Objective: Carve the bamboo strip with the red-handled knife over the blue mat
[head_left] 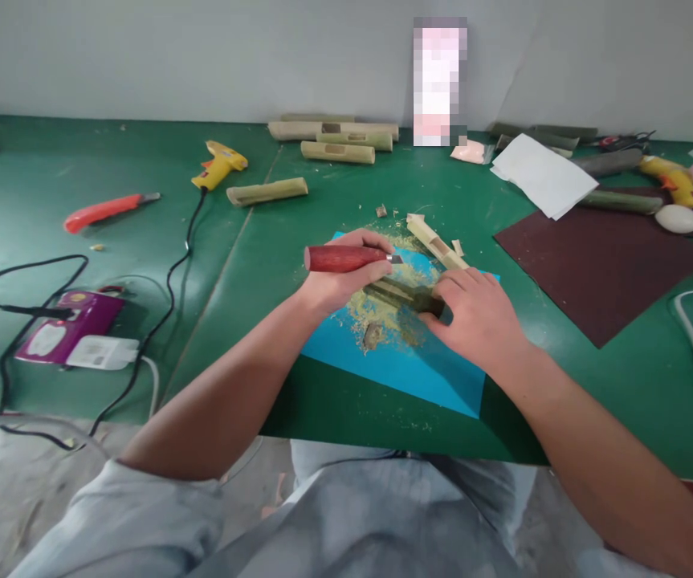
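Blue sheet point(442, 385): it lies on the green counter point(214, 297), with shavings point(358, 311) scattered over it; a pale bamboo piece point(430, 236) is close beside the right hand point(479, 309).
Left hand point(355, 261): closed around the red-handled tool point(340, 258), whose blade points right.
Right hand: curled, clamped on the end of the dark bamboo piece point(405, 295), above the blue sheet.
Glue guns point(218, 167): two, both yellow.
Orange-red cutter point(102, 213): one.

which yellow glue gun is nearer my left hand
The glue gun between the orange cutter and lone bamboo tube; the other gun lies far right.
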`<state>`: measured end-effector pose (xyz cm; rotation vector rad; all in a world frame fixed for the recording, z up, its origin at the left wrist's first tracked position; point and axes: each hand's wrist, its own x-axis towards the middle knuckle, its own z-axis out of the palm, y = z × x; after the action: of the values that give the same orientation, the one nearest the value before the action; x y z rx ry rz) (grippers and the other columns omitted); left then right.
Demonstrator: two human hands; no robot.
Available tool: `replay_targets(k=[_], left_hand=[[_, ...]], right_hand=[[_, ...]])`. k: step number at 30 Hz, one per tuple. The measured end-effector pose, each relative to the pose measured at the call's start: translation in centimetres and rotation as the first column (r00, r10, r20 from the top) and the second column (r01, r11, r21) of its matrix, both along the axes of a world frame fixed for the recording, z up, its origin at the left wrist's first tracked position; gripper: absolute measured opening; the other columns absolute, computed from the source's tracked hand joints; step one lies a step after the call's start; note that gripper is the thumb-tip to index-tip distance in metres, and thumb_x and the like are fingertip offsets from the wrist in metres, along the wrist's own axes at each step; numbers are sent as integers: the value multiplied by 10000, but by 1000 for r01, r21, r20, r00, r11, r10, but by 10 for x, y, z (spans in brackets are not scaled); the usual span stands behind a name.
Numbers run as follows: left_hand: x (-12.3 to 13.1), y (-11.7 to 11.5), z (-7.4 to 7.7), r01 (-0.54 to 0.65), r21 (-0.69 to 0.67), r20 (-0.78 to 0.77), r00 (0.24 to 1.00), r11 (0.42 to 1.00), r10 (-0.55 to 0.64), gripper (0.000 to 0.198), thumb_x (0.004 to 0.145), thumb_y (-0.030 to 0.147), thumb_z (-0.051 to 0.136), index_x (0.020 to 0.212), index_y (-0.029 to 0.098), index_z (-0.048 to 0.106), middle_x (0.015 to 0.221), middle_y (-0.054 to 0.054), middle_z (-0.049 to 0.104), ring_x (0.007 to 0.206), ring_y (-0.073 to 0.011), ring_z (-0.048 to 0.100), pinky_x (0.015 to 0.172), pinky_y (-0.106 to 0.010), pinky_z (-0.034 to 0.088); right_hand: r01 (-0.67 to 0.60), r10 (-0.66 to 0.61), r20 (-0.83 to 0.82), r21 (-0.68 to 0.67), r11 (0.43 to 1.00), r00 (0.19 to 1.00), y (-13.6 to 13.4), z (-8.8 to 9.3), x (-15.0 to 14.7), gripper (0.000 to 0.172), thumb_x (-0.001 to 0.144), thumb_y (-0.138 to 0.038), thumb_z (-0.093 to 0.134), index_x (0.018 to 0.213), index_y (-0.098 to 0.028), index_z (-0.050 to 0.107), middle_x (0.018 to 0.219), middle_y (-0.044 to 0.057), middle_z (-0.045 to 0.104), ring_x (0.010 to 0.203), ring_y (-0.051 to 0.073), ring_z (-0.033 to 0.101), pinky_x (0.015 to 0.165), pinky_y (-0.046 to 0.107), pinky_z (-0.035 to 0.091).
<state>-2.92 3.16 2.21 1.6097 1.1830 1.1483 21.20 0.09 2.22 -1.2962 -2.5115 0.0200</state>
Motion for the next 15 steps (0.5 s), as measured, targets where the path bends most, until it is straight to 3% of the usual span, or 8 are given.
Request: replay_targets(k=[3,6,11,15], left_hand=[[-1,2,-7,50,-87,173,984,995,-34,349,842,489,713,986,171,721,824,-57,759,726,-174,691,665,-309,544],[0,6,-5,54,-82,228,973,995,-34,331,846,490,720,940,174,738,787,-52,747,704,-167,684,623,-290,518],[0,4,16,117,-75,85,990,990,-111,221,796,340,817,962,199,780,841,-38,763,753,-157,697,653,-270,514],[-6,-10,15,66,22,22,998,998,-66,286,776,358,843,1014,220,769,895,-36,773,781,-177,703,705,-303,532]], right_hand=[[-15,14,-25,-34,999,1000,-1,-1,-1,229,868,-374,759,914,-168,671,1011,106,729,994,295,660,844,412,435],[-47,45,-30,-67,997,999,0,-5,-2,204,895,-362,720,970,-174,692,998,98,737,989,284,653,840,401,409],[-132,132,-1,-81,988,991,5,-9,-1,200,926,-302,635,1036,-160,724,977,94,734,937,263,637,798,393,374],[-207,205,-24,-101,973,978,11,-7,2,226,935,-272,607,1096,-165,725,1038,90,740,974,266,641,832,408,373]])
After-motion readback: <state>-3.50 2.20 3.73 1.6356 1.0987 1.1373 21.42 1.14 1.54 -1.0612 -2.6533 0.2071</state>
